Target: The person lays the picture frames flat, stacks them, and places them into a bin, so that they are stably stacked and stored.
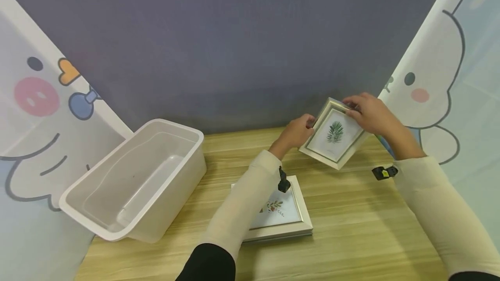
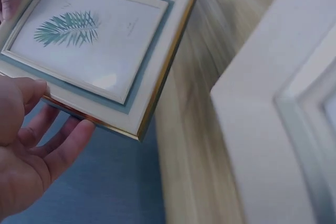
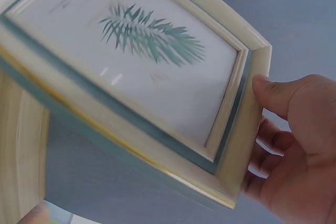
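A picture frame [image 1: 334, 132] with a green leaf print hangs tilted above the far right of the table, held between both hands. My left hand [image 1: 296, 133] grips its left edge, thumb on the front and fingers behind, as the left wrist view shows. On the opposite edge my right hand [image 1: 371, 114] pinches the frame the same way, thumb [image 3: 273, 94] on the cream border. Another picture frame [image 1: 298, 211], with a floral print, lies face up nearer me, partly covered by my left sleeve.
A white plastic bin [image 1: 177, 185] stands at the left of the wood-grain table [image 1: 351, 229]. Behind the table rises a grey wall [image 1: 250, 47]. Panels with cartoon prints [image 1: 437, 68] flank both sides.
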A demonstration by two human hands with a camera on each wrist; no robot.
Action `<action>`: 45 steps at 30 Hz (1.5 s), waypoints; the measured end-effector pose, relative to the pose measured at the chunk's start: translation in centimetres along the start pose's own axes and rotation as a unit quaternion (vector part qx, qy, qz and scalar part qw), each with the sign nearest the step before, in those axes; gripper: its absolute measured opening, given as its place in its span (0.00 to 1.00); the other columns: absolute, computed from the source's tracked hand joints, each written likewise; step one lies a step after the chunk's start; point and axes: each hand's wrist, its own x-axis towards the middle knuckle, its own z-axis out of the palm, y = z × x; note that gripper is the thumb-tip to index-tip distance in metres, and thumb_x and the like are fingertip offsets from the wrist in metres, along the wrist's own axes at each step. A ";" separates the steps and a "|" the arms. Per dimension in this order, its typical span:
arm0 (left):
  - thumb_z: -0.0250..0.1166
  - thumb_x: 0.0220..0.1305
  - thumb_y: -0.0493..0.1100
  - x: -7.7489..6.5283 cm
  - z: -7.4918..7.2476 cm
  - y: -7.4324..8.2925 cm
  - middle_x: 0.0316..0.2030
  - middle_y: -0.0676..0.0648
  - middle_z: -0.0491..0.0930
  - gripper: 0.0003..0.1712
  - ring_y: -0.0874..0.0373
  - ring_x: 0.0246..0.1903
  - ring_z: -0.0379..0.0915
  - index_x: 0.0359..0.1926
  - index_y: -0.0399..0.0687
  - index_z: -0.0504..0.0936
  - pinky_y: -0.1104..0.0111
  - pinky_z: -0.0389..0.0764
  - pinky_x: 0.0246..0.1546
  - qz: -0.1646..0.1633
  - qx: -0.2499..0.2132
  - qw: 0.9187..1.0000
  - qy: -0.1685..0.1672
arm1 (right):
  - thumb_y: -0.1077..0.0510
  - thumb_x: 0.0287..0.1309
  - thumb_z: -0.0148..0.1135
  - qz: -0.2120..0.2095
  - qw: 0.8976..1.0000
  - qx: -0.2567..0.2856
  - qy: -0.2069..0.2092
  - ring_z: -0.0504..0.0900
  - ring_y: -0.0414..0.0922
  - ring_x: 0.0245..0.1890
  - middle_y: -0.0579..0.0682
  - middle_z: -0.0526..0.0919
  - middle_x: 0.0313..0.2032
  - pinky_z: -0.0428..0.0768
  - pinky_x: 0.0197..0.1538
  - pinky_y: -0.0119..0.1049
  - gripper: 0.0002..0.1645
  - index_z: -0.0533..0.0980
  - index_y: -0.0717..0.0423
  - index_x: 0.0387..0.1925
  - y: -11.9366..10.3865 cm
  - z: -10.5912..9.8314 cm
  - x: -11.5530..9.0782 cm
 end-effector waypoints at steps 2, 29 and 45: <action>0.54 0.79 0.48 -0.4 -0.6 0.1 0.59 0.50 0.81 0.24 0.56 0.57 0.79 0.71 0.53 0.68 0.63 0.80 0.57 0.012 0.031 0.999 0.001 | 0.62 0.72 0.56 -0.001 1.000 0.002 -0.007 0.76 0.66 0.51 0.74 0.75 0.53 0.75 0.51 0.64 0.23 0.72 0.72 0.63 0.0 0.1 -0.2; 0.55 0.78 0.52 -5.5 -5.7 0.7 0.60 0.51 0.80 0.23 0.56 0.49 0.82 0.70 0.60 0.71 0.61 0.85 0.42 0.050 0.276 0.959 0.032 | 0.59 0.73 0.59 -0.019 0.998 0.057 -0.034 0.82 0.62 0.50 0.67 0.79 0.51 0.82 0.49 0.59 0.25 0.69 0.70 0.64 -2.1 2.8 -2.1; 0.54 0.79 0.51 -7.9 -8.2 1.2 0.61 0.52 0.79 0.21 0.54 0.48 0.80 0.69 0.64 0.73 0.64 0.82 0.32 0.064 0.362 0.927 0.067 | 0.59 0.74 0.56 0.000 0.982 0.184 -0.037 0.81 0.64 0.55 0.65 0.78 0.51 0.88 0.42 0.41 0.21 0.67 0.68 0.60 -3.2 5.4 -2.6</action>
